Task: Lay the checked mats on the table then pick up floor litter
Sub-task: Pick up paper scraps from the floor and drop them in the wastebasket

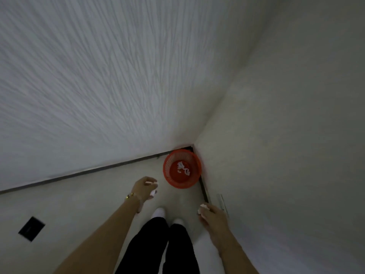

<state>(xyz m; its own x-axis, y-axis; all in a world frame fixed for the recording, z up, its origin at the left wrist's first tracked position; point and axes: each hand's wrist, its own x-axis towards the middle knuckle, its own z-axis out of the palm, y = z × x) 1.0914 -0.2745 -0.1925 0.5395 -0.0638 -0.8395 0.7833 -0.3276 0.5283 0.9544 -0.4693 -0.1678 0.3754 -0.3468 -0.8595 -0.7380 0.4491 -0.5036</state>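
A round red mesh waste basket [167, 176] stands on the floor in the corner where two white walls meet; several crumpled white paper scraps [182, 168] lie inside it. My left hand [144, 189] hovers just left of the basket, fingers closed around small white paper scraps [153, 192]. My right hand [212, 217] is lower, right of my feet, and pinches a crumpled white paper piece [203, 208]. No checked mats or table are in view.
The textured white wall [98, 76] fills the left and top; a smooth wall [286, 135] rises on the right. A dark floor socket plate [31, 228] sits at the lower left. My black trouser legs and white shoes [159, 212] stand on the pale floor.
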